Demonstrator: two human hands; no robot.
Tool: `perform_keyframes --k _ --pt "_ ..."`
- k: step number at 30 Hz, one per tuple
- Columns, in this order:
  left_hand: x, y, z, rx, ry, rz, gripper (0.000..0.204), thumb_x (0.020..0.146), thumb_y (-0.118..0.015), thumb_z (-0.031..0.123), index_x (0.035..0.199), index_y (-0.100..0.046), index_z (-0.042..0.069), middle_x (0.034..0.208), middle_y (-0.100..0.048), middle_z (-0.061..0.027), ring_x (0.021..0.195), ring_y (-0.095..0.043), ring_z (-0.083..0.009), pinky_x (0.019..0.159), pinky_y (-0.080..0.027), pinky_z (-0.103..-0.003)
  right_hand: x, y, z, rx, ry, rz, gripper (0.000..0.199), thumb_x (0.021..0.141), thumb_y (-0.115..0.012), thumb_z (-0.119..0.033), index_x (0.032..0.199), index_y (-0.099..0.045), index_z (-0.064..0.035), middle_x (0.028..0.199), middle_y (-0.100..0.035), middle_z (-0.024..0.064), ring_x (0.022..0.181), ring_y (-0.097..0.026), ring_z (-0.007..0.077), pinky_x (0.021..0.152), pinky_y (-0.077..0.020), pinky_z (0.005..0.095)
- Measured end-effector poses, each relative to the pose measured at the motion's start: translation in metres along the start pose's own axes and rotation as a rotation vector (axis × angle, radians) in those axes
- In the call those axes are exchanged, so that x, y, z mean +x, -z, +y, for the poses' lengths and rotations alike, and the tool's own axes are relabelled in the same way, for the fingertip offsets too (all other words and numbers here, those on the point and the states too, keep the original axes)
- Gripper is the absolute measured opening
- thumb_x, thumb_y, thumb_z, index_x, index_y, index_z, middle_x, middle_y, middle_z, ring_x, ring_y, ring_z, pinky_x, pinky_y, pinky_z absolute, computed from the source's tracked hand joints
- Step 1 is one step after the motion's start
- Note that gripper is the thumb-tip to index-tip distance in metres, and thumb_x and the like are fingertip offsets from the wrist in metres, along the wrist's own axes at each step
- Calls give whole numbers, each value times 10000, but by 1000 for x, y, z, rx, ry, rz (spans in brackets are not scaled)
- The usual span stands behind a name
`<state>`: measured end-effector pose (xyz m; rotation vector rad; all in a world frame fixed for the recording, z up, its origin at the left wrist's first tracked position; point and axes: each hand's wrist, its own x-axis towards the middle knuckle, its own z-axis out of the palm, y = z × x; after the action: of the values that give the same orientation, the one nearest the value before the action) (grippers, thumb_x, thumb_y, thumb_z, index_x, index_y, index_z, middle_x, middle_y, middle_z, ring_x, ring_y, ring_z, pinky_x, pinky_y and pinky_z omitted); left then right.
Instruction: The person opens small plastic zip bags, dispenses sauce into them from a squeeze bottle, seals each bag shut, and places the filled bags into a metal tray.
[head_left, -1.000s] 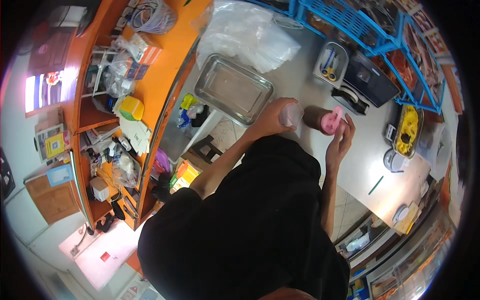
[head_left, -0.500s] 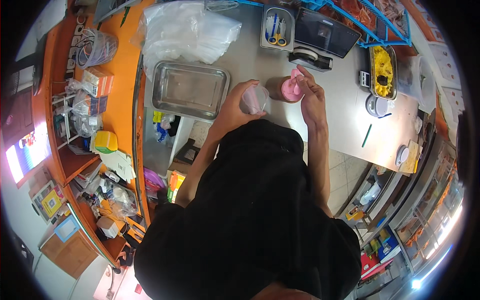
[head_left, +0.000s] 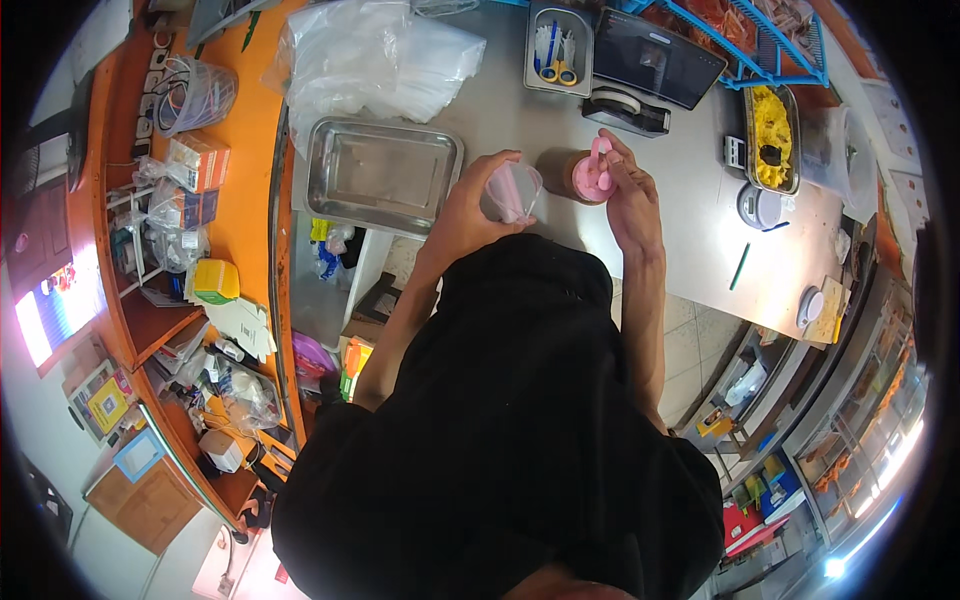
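My left hand (head_left: 470,210) is wrapped round a clear plastic cup (head_left: 516,193), its mouth turned toward the right, with something pale pink showing through it. To its right, a small round jar (head_left: 572,177) stands on the metal table, its top covered in pink. My right hand (head_left: 633,190) reaches over the jar from the right. Its fingers are closed on a pink looped handle (head_left: 600,152) at the jar's top; whether this belongs to a lid or a spoon, I cannot tell.
Left of the cup lies a steel tray (head_left: 318,205), with clear plastic bags (head_left: 380,60) behind it. At the back stand a pan with scissors (head_left: 557,75), a tape dispenser (head_left: 628,113) and a dark screen (head_left: 660,60). Yellow food (head_left: 770,130) fills a tray at right.
The pink handle has shifted and now stands up as a loop, with my right fingers lower beside it. My left hand keeps the cup, tilted slightly differently. The whole view has moved a little.
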<state>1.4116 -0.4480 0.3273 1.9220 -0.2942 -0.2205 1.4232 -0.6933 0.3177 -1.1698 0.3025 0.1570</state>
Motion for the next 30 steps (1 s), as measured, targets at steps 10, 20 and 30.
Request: perform_keyframes --k 10,20,30 --pt "2 -1 1 7 -1 -17 795 649 -906 206 1341 -528 104 1289 -609 -106 1202 -587 -274 1011 -453 -393 -1 -3 2 -109 49 36 252 989 -590 -167 809 -685 -18 1360 -512 154 1307 -454 224 1026 -410 353" --pt "6 -3 0 0 30 -67 811 647 -899 198 1352 -510 105 1321 -575 -124 1232 -555 -312 1034 -440 -416 0 -11 -7 -597 190 135 252 965 -650 -189 810 -695 4 1205 -541 127 998 -587 199 820 -486 339" --pt "8 -6 4 -41 -6 -115 799 667 -893 188 1356 -503 83 1338 -565 -127 1249 -542 -307 1055 -425 -411 8 1 5 -116 63 90 252 982 -620 -188 812 -700 -19 1155 -577 95 1130 -516 179 1023 -358 336"
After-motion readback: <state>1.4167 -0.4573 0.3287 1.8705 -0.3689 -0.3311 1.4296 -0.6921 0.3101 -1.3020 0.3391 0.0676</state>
